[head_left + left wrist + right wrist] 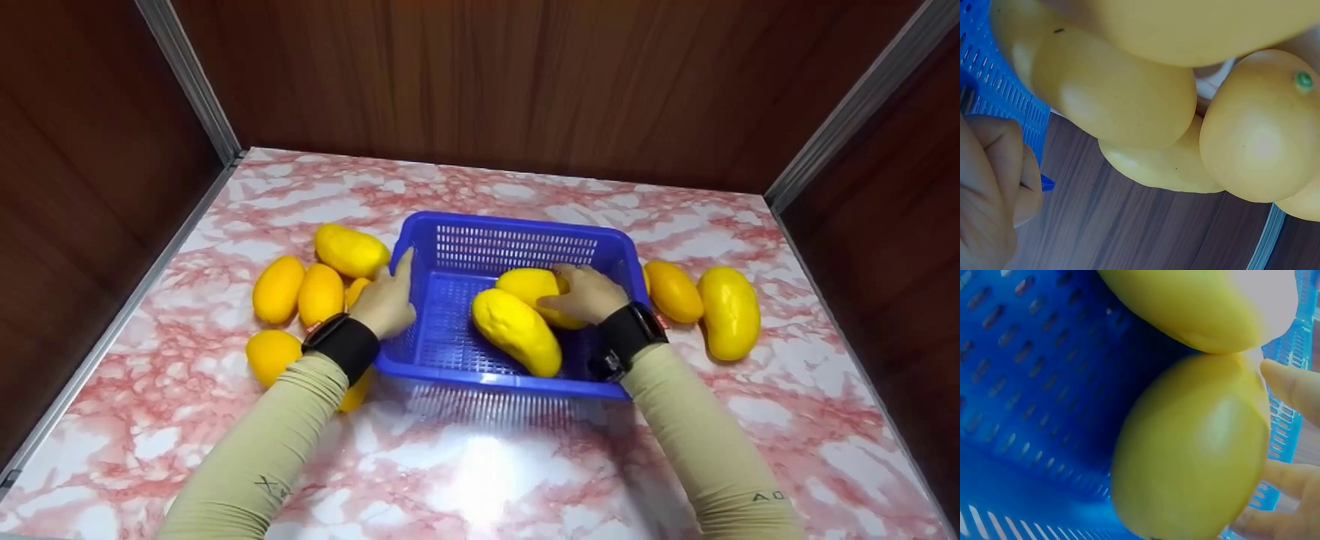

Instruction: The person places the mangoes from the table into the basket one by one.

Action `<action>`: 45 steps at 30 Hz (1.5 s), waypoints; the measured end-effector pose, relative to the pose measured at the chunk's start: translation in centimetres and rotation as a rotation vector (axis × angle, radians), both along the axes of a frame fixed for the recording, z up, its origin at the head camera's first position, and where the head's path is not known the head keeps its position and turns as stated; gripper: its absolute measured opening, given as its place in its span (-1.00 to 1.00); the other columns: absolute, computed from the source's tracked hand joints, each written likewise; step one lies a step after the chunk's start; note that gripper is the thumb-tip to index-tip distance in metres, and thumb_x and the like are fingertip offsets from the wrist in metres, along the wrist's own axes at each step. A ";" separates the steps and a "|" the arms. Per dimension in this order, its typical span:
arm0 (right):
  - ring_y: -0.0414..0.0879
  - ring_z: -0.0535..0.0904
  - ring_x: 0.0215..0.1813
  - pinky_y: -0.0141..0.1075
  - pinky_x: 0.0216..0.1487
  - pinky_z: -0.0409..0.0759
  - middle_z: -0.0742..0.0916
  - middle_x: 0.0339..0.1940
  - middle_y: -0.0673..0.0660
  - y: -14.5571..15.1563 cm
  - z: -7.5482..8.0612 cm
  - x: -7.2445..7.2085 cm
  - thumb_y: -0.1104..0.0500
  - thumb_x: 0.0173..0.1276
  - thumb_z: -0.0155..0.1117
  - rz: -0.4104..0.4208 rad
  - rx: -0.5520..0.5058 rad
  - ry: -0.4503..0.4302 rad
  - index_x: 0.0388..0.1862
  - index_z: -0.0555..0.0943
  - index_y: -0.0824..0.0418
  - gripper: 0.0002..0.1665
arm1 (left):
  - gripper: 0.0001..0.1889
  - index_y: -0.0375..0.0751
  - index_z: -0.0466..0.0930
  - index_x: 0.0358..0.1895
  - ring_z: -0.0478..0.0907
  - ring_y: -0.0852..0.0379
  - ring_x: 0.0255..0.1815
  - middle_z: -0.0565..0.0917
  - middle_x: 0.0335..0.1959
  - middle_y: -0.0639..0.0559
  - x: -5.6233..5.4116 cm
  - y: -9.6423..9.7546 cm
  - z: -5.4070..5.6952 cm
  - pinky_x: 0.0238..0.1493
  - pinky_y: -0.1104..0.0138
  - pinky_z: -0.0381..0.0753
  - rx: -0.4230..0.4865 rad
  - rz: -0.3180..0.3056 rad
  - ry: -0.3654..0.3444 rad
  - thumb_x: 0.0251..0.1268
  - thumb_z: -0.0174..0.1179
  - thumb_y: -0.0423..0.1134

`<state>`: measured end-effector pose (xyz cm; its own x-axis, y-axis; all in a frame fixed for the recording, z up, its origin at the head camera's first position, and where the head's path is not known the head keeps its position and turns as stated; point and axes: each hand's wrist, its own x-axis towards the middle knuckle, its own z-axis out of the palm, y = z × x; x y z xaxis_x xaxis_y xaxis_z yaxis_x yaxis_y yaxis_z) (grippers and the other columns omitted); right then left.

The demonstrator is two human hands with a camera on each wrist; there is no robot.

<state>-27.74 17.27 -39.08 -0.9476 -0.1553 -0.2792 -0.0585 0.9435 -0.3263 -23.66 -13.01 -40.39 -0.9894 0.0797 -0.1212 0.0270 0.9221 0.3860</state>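
A blue plastic basket (517, 225) with slotted sides stands mid-table. My left hand (386, 300) grips its left rim, and in the left wrist view the fingers (1008, 146) curl at the basket wall. Inside the basket, toward its right side, lie two yellow mangoes. The farther mango (527, 285) is in the grasp of my right hand (589, 292), whose fingers and thumb lie against it. The nearer, bumpy mango (517, 330) leans close beside it. In the right wrist view the held mango (1196, 450) fills the middle, with the other mango (1202, 309) above.
Several mangoes (279, 289) cluster left of the basket, some partly hidden by my left arm. To the right lie an orange-yellow mango (675, 292) and a long yellow mango (730, 313). Brown wood-grain walls (480, 82) enclose the pink marbled table (480, 442).
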 end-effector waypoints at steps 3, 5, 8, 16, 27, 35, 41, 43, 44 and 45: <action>0.22 0.29 0.48 0.28 0.44 0.16 0.42 0.47 0.30 0.1 0.3 -0.1 -0.28 0.31 0.24 -0.022 -0.006 -0.001 0.53 0.27 0.09 -0.08 | -0.07 -0.03 -0.29 0.63 0.55 -0.38 0.03 0.30 0.37 -0.50 0.0 0.1 0.0 0.17 -0.15 0.40 0.002 0.002 -0.003 0.24 0.02 -0.32; 0.23 0.26 0.51 0.29 0.44 0.14 0.40 0.49 0.29 0.2 0.4 -0.1 -0.27 0.31 0.24 -0.032 -0.009 0.000 0.53 0.28 0.08 -0.10 | -0.07 -0.03 -0.29 0.63 0.56 -0.38 0.02 0.30 0.37 -0.51 0.0 0.1 0.0 0.16 -0.15 0.42 0.004 0.000 -0.002 0.24 0.03 -0.32; 0.23 0.24 0.52 0.29 0.45 0.14 0.38 0.50 0.30 0.4 0.7 0.0 -0.25 0.32 0.24 -0.034 -0.010 0.008 0.53 0.28 0.09 -0.11 | -0.07 -0.05 -0.29 0.63 0.57 -0.36 -0.01 0.29 0.37 -0.52 0.0 0.1 -0.1 0.13 -0.13 0.47 0.015 -0.004 -0.002 0.24 0.04 -0.33; 0.24 0.34 0.46 0.23 0.39 0.29 0.45 0.45 0.31 1.1 1.7 0.2 -0.20 0.32 0.24 -0.010 -0.016 0.066 0.48 0.34 0.13 -0.17 | -0.07 -0.05 -0.30 0.63 0.55 -0.37 0.00 0.28 0.36 -0.53 0.1 -0.1 0.1 0.15 -0.12 0.47 0.033 -0.002 -0.001 0.24 0.03 -0.34; 0.23 0.55 0.19 0.09 0.22 0.50 0.61 0.22 0.38 2.6 3.4 -0.3 -0.15 0.34 0.25 -0.041 -0.143 0.148 0.41 0.41 0.24 -0.22 | -0.08 -0.07 -0.29 0.63 0.56 -0.37 0.01 0.27 0.38 -0.53 0.1 -0.1 0.1 0.16 -0.12 0.45 0.032 -0.003 -0.006 0.25 0.01 -0.34; 0.28 0.57 0.19 0.08 0.22 0.52 0.63 0.18 0.45 3.6 4.2 -0.5 -0.10 0.34 0.27 -0.060 -0.228 0.164 0.38 0.41 0.34 -0.23 | -0.08 -0.03 -0.29 0.63 0.55 -0.38 0.04 0.30 0.36 -0.51 0.1 0.0 0.1 0.21 -0.13 0.38 0.018 0.002 -0.006 0.26 0.02 -0.32; 0.28 0.59 0.15 0.07 0.20 0.51 0.66 0.13 0.45 4.1 4.8 -0.5 -0.08 0.33 0.27 -0.039 -0.220 0.189 0.36 0.43 0.37 -0.24 | -0.08 -0.04 -0.30 0.63 0.54 -0.37 0.05 0.29 0.37 -0.51 0.1 0.0 0.1 0.21 -0.13 0.40 0.024 0.002 -0.007 0.26 0.03 -0.32; 0.29 0.59 0.15 0.07 0.19 0.52 0.65 0.14 0.45 4.3 5.1 -0.5 -0.09 0.33 0.27 -0.042 -0.217 0.188 0.36 0.42 0.36 -0.23 | -0.08 -0.04 -0.29 0.63 0.55 -0.37 0.03 0.29 0.37 -0.52 0.1 0.0 0.1 0.20 -0.12 0.42 0.029 0.001 -0.004 0.26 0.03 -0.33; 0.29 0.58 0.16 0.07 0.19 0.52 0.65 0.15 0.45 4.5 5.2 -0.5 -0.10 0.33 0.27 -0.046 -0.215 0.184 0.37 0.42 0.36 -0.22 | -0.08 -0.06 -0.28 0.63 0.56 -0.37 0.02 0.29 0.36 -0.52 0.1 0.0 0.1 0.17 -0.12 0.45 0.029 -0.004 0.002 0.25 0.02 -0.33; 0.29 0.58 0.17 0.08 0.19 0.52 0.64 0.16 0.45 4.6 5.4 -0.5 -0.11 0.33 0.27 -0.053 -0.217 0.179 0.37 0.41 0.35 -0.21 | -0.08 -0.06 -0.27 0.63 0.56 -0.37 0.00 0.30 0.35 -0.53 0.1 0.0 0.0 0.15 -0.12 0.47 0.032 -0.005 0.005 0.25 0.02 -0.33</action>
